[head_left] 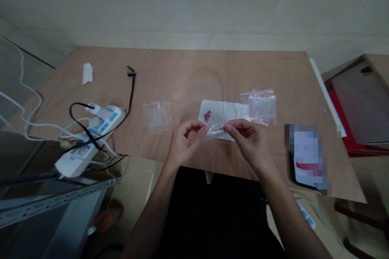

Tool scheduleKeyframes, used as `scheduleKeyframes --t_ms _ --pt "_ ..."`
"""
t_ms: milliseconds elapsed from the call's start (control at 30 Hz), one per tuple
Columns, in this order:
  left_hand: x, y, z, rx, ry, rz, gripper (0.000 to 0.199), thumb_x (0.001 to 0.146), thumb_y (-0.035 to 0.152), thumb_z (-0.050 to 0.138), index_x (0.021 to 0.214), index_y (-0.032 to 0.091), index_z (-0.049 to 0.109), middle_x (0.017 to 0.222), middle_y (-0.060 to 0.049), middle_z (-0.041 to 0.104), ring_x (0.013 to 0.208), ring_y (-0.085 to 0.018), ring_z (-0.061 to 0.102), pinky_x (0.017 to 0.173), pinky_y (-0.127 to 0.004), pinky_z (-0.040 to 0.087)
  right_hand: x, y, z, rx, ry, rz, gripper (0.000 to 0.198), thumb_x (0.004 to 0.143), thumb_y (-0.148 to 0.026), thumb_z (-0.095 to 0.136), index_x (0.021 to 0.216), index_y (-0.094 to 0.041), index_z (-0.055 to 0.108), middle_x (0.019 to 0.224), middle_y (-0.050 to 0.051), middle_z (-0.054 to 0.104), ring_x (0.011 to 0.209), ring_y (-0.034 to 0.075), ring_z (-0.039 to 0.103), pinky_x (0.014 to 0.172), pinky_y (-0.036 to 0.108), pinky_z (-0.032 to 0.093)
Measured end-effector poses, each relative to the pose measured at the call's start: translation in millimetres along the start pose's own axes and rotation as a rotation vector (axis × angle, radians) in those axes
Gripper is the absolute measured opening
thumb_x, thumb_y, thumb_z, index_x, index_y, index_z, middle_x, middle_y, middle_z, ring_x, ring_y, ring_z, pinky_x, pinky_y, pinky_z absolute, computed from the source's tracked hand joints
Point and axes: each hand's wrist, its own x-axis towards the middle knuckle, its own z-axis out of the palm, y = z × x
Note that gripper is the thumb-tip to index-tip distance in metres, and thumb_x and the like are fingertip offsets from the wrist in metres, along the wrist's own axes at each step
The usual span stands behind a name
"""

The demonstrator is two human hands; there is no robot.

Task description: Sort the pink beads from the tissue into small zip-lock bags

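Observation:
My left hand (189, 139) and my right hand (247, 139) pinch opposite ends of a clear plastic bag (215, 130), held just above the front of the table. Behind the bag lies a white sheet of paper (226, 108), partly covered by my hands. A small cluster of dark red beads (207, 116) rests on its left part. A stack of clear zip bags (263, 106) with red seal lines overlaps the paper's right end. To the left, more clear zip bags (158, 116) lie flat on the wood.
A white power strip (100, 133) with tangled cables sits at the table's (182, 68) left. A scrap of white paper (87, 73) lies at the back left, near a black cable end (131, 74). A phone (308, 158), partly blurred out, lies near the right front edge.

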Motion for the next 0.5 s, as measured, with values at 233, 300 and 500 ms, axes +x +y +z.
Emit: scheduleKeyframes --t_ms 233,300,500 --pt "-0.3 -1.7 0.7 -0.053 0.013 -0.021 0.015 0.078 0.032 0.071 0.078 0.017 0.071 0.077 -0.004 0.074 0.071 -0.015 0.068 0.069 -0.026 0.054 -1.6 -1.0 3.0 -0.017 -0.021 0.015 0.020 0.070 -0.039 0.077 0.077 -0.022 0.075 0.082 0.004 0.075 0.073 0.017 0.066 0.069 0.031 0.049" --pt "-0.6 -1.8 1.4 -0.039 0.051 -0.009 0.015 0.078 0.031 0.072 0.077 0.017 0.071 0.076 -0.004 0.074 0.071 -0.015 0.068 0.069 -0.026 0.053 -3.0 -2.2 4.6 0.006 -0.044 0.042 0.020 0.067 -0.040 0.079 0.075 -0.022 0.075 0.081 0.004 0.076 0.073 0.017 0.066 0.069 0.032 0.049" --pt "-2.7 3.4 1.0 -0.036 0.036 0.031 0.016 0.080 0.032 0.069 0.078 0.017 0.068 0.075 -0.004 0.072 0.069 -0.014 0.066 0.067 -0.025 0.053 -6.7 -6.6 7.6 0.078 -0.035 -0.009 0.006 0.070 -0.030 0.078 0.069 -0.025 0.075 0.072 0.000 0.074 0.069 0.015 0.065 0.069 0.031 0.049"
